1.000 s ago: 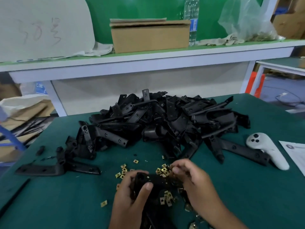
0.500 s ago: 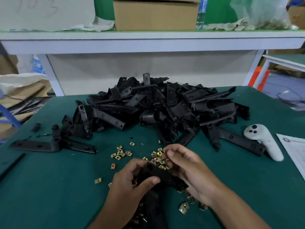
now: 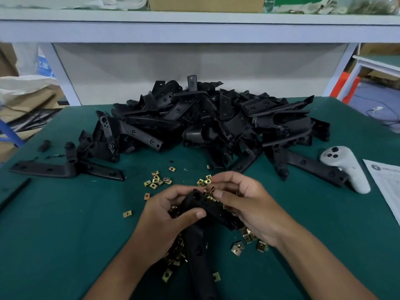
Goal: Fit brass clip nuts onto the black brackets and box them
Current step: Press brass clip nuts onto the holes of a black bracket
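Black bracket still gripped by both hands — right fingertips seemingly nearer.

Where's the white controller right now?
Head view, far right of the green table: the white controller lies between the bracket pile and a paper sheet.

Bracket heap blocks the far table; scattered clip nuts dot the open near-left cloth.
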`<move>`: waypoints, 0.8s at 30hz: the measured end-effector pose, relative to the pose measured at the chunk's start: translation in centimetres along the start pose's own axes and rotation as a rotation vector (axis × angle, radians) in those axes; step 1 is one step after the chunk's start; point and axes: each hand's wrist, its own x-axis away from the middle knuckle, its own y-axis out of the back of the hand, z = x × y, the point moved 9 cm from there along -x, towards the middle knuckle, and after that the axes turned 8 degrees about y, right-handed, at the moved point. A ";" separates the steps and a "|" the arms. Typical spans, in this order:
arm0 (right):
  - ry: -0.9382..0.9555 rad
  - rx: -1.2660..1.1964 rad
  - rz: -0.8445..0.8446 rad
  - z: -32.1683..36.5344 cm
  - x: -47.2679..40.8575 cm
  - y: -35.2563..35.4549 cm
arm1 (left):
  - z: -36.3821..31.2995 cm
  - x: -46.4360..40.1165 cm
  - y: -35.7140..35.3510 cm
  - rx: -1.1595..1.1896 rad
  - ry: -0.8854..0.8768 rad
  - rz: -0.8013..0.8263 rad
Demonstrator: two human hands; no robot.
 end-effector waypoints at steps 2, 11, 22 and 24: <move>-0.008 0.021 0.008 0.0 0.1 -0.2 | -0.1 0.1 0.0 0.010 -0.013 -0.002; -0.007 0.111 0.037 0.2 0.4 -0.6 | -0.3 0.1 0.4 0.007 -0.051 -0.033; -0.009 0.088 0.041 0.0 0.2 -0.5 | -0.3 0.0 0.2 0.052 -0.047 -0.018; -0.007 0.087 0.046 0.0 0.3 -0.6 | -0.4 0.1 0.3 0.034 -0.059 -0.025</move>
